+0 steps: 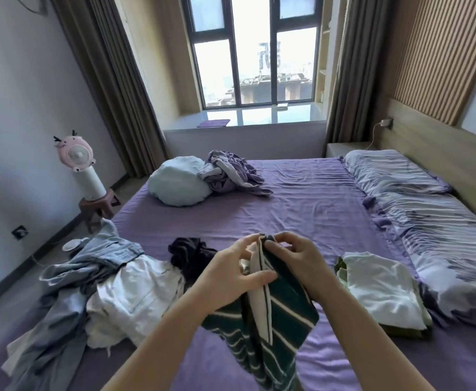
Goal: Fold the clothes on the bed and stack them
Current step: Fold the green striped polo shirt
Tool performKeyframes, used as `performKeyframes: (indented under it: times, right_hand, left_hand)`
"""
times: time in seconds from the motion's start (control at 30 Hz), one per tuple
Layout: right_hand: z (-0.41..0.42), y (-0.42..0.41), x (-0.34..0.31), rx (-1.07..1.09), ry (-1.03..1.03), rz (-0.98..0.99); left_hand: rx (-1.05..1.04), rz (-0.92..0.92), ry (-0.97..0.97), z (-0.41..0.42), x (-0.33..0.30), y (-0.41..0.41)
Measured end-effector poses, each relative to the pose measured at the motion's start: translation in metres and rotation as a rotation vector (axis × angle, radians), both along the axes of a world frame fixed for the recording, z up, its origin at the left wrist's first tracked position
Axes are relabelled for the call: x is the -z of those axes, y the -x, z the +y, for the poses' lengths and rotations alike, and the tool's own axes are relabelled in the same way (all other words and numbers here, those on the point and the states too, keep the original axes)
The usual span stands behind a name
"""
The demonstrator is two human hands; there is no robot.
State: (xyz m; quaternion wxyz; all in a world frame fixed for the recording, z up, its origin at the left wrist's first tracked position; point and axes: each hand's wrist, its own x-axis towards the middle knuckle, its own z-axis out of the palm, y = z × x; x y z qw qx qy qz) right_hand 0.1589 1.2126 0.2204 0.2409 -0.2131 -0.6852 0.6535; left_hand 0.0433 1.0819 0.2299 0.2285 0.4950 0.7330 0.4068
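Left hand: the left hand point(232, 273) grips the upper edge of a dark green striped garment point(270, 320), thumb across the cloth and fingers curled behind its pale inner strip.
Right hand: the right hand point(296, 258) pinches the same top edge from the other side, fingertips meeting the left hand's at the garment's highest corner.
Striped garment: dark green with thin white stripes, held up above the near part of the bed point(301, 210) between the two forearms, its lower part hanging toward the near edge of the view; a cream band runs down its middle.
Folded stack: a white folded garment point(383, 289) lies on top of an olive-green folded piece point(341, 269), on the sheet just right of the right forearm.
Unfolded heap: on the left side of the bed, a crumpled white garment point(135, 297) lies next to blue-grey clothes point(81, 280) that spill over the bed's edge; a black garment point(189, 255) sits just behind the left hand.
Far end of bed: a pale blue pillow point(179, 180) touches a bundled lilac cloth point(231, 173).
Right side of bed: a patterned quilt point(440, 230) runs along the wooden headboard point(434, 153).
Room: a pink fan point(76, 155) stands on a small stool point(98, 206) by the left wall; brown curtains frame the window point(255, 52).
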Motion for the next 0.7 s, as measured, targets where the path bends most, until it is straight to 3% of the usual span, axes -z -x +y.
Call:
performKeyframes:
  times: [0.17,0.23,0.33,0.43,0.57,0.7]
  right_hand:
    - [0.002,-0.010,0.005,0.080,-0.089,-0.053]
    - [-0.002,-0.018,0.009,0.088,-0.281,-0.059]
    - [-0.010,-0.031,0.021,0.025,-0.721,-0.223]
    - [-0.010,-0.033,0.027,0.134,-0.788,-0.173]
    - [-0.003,-0.026,0.024,0.164,-0.679,-0.121]
    - [0.010,-0.019,0.024,0.298,-0.620,-0.065]
  left_hand:
    - [-0.130,-0.306,-0.130,-0.001,0.009,-0.004]
    - [-0.183,-0.414,-0.194,-0.001,0.014,-0.008]
    - [-0.244,-0.528,-0.272,-0.001,0.021,-0.011]
    - [-0.246,-0.593,-0.262,-0.001,0.024,-0.005]
    - [-0.137,-0.427,-0.159,-0.004,0.023,0.011]
    - [-0.054,0.195,0.114,-0.017,0.019,0.042]
